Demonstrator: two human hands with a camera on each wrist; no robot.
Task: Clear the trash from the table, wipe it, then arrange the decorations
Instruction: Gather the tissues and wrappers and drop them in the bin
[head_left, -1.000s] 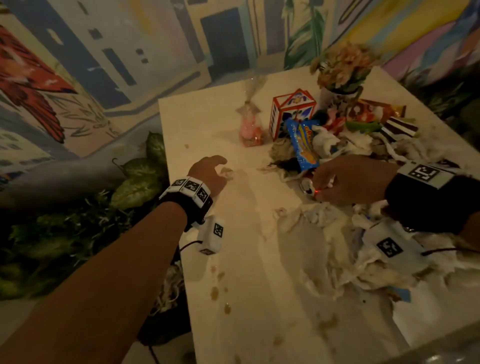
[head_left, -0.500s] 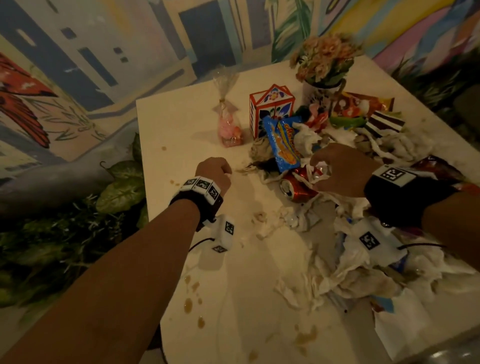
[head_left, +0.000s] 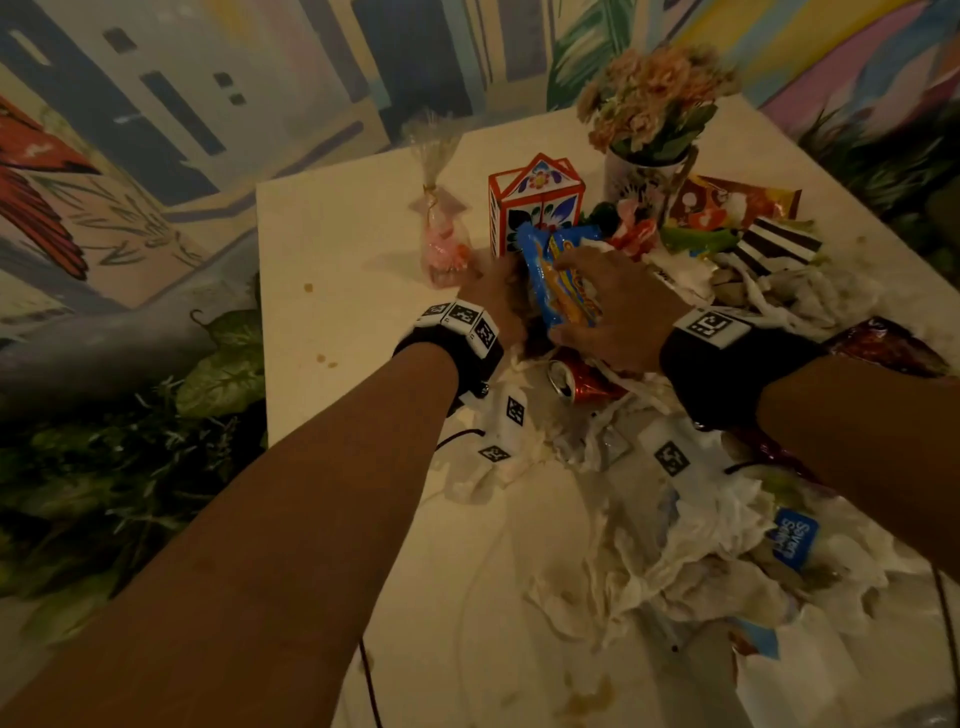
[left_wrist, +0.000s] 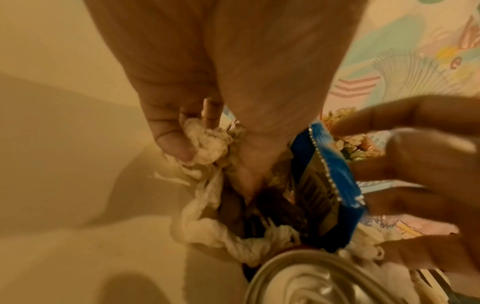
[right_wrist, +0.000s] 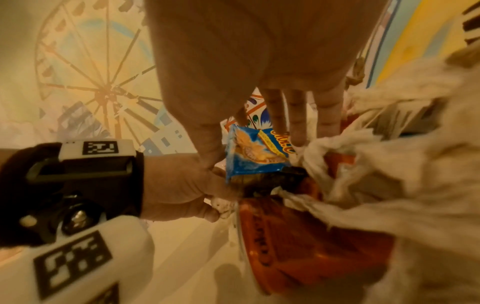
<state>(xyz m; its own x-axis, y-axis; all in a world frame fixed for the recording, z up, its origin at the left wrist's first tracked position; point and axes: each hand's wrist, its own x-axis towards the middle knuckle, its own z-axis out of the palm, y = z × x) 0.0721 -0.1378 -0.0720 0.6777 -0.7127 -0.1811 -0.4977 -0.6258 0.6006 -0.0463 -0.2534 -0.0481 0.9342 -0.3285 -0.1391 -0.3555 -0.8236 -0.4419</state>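
Trash covers the white table (head_left: 332, 234): crumpled tissues (head_left: 675, 561), a crushed red can (head_left: 579, 382) and a blue snack wrapper (head_left: 558, 280). My left hand (head_left: 493, 296) curls its fingers and thumb round a tissue wad (left_wrist: 205, 144) just left of the wrapper. My right hand (head_left: 608, 301) holds the blue wrapper (right_wrist: 255, 156) between thumb and fingers, above the can (right_wrist: 298, 246). The two hands almost touch. Behind them stand the decorations: a painted house box (head_left: 535, 202), a flower vase (head_left: 649, 130) and a pink cellophane candy bag (head_left: 441, 244).
More wrappers lie at the far right: an orange packet (head_left: 727, 200), a green one (head_left: 696, 241), a striped box (head_left: 774, 249). A blue-labelled packet (head_left: 795, 535) sits in the near tissues. Brown spills (head_left: 324, 358) mark the table. Plants (head_left: 156, 441) line its left edge.
Both hands moved forward to the pile by the house box. My left hand closed on a tissue wad. My right hand left the red can and took the blue wrapper.
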